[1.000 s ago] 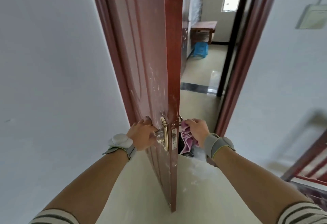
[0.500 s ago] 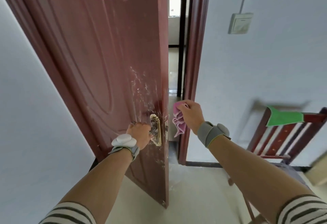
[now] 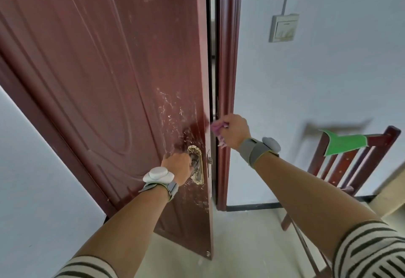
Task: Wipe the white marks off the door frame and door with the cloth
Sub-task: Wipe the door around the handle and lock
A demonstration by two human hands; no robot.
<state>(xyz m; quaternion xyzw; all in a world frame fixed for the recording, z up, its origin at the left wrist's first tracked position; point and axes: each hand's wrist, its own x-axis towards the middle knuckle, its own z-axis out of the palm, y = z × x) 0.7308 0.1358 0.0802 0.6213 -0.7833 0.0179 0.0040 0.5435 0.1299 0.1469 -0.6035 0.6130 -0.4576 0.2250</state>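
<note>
A dark red wooden door fills the left and middle of the head view, almost closed against its red door frame. White marks are smeared on the door above the brass handle plate, with more below it. My left hand grips the door handle. My right hand holds a bunched pink cloth at the door's edge, level with the marks.
A red wooden chair with a green cloth draped over its back stands at the right, close to my right arm. A light switch is on the pale wall. Pale floor lies below the door.
The door has swung nearly shut, narrowing the gap to the frame. My right hand with the cloth has come up to the door's edge. The view has turned right, showing the chair.
</note>
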